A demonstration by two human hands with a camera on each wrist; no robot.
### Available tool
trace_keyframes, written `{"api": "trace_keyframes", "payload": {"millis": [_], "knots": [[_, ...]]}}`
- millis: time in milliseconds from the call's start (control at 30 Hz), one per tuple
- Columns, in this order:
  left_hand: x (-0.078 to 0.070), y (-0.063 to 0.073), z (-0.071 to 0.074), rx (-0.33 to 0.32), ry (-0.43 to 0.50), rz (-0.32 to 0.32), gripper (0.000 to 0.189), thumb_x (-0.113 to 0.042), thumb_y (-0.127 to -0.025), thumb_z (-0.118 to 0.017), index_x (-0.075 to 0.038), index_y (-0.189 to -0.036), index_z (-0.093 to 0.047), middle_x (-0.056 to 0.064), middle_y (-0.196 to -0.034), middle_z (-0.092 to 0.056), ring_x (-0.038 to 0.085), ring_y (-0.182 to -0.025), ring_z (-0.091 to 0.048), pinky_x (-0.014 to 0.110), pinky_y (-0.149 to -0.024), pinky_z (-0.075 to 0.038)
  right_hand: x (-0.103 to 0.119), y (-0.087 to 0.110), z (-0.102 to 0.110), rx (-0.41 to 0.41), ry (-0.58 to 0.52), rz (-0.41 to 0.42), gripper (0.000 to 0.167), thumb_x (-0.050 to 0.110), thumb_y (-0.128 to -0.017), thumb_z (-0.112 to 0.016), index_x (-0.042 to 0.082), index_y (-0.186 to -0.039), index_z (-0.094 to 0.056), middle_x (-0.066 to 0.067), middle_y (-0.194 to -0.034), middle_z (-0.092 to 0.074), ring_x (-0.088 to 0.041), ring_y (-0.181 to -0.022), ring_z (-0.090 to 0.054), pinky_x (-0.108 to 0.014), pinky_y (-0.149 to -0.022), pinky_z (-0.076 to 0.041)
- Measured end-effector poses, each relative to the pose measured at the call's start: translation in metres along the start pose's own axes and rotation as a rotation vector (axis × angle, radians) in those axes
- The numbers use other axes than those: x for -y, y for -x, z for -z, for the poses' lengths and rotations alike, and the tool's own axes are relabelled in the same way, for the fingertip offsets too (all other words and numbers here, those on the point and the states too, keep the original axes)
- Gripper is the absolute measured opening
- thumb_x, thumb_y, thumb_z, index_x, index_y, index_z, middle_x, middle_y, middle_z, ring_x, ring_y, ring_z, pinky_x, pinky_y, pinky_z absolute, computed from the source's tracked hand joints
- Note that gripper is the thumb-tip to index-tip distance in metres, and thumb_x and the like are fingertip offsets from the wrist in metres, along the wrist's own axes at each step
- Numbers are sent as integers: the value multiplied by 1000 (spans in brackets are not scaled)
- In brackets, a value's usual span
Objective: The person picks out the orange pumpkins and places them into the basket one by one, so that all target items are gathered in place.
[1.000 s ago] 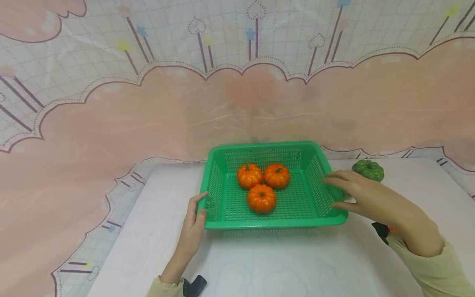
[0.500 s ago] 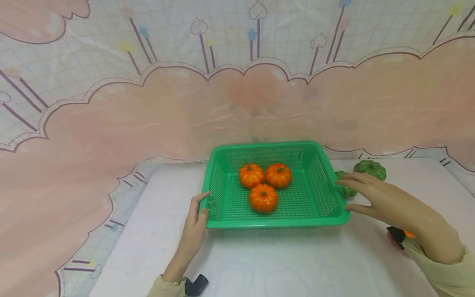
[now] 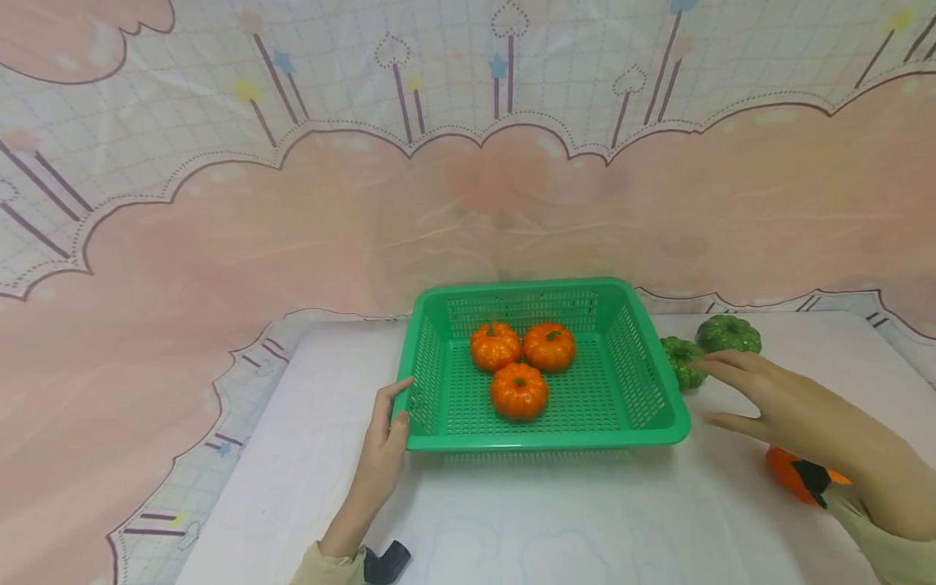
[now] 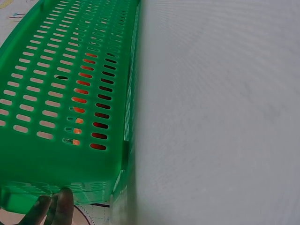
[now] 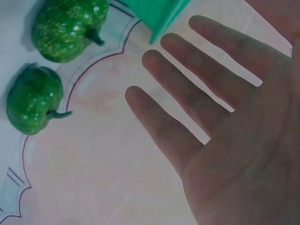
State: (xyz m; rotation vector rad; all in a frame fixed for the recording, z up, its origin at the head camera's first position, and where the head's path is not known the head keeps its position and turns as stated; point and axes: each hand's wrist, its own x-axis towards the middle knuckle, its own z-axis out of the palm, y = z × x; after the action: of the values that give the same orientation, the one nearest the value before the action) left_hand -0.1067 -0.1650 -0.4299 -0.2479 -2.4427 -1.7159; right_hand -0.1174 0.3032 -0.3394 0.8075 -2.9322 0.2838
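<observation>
A green perforated plastic basket (image 3: 585,439) stands on the white table, with three small orange pumpkins in it, including a front pumpkin (image 3: 518,392). My left hand (image 3: 382,443) rests against the basket's left rim, thumb and index finger touching it. In the left wrist view, its fingertips (image 4: 65,199) lie against the outside of the end wall. Off the basket's right side hovers my right hand (image 3: 786,402), fingers spread and holding nothing. Close to its fingers are a green pumpkin (image 3: 683,362) and, farther back, another green pumpkin (image 3: 729,334).
Partly hidden under the right wrist lies a smooth orange object (image 3: 786,473); its kind cannot be told. A patterned pink cloth (image 3: 439,211) hangs behind the white table (image 3: 512,520). Dark straps with cameras sit at both wrists.
My right hand has moved away from the basket's right rim, to the right and toward me, uncovering the nearer green pumpkin and the orange object. Left hand and basket stay in place.
</observation>
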Motion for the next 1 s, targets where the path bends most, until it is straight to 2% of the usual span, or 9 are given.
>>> {"api": "trace_keyframes", "payload": {"millis": [200, 433, 600, 767, 1000], "knots": [[0, 0, 0, 0, 0, 3, 45, -8, -106, -28, -12, -150, -32, 16, -163, -20, 35, -152, -17, 52, -120, -22, -9, 12, -6, -40, 19, -14, 59, 31, -80, -82, 7, -129, -61, -10, -129, -59, -34, -118, -54, -57, -89, -52], [-1, 0, 0, -3, -7, 5, 44, -10, -106, -28, -12, -150, -31, 16, -163, -20, 35, -152, -17, 51, -121, -23, -20, 21, -11, 59, -11, -106, 64, 39, -84, -78, 6, -134, -58, -18, -136, -53, -41, -124, -47, -66, -93, -46], [-1, -1, 0, 0, -3, 5, 44, -12, -107, -28, -12, -150, -30, 16, -163, -19, 35, -151, -17, 51, -121, -23, -26, 27, -13, 55, -8, -112, 62, 35, -80, -81, 5, -130, -61, -17, -133, -55, -40, -120, -50, -65, -91, -48], [-1, -1, -1, -4, -2, 4, 44, -11, -106, -29, -12, -150, -31, 17, -162, -20, 35, -151, -18, 52, -121, -22, -32, 32, -15, 137, -12, -187, 66, 39, -81, -80, 4, -132, -58, -21, -135, -52, -43, -120, -48, -67, -91, -47], [0, 0, 0, -7, -1, -4, 44, -10, -106, -28, -11, -150, -31, 17, -162, -21, 35, -151, -18, 52, -121, -22, -43, 39, -20, 213, 12, -266, 64, 29, -76, -84, 1, -128, -60, -29, -129, -54, -50, -113, -50, -68, -85, -50]]}}
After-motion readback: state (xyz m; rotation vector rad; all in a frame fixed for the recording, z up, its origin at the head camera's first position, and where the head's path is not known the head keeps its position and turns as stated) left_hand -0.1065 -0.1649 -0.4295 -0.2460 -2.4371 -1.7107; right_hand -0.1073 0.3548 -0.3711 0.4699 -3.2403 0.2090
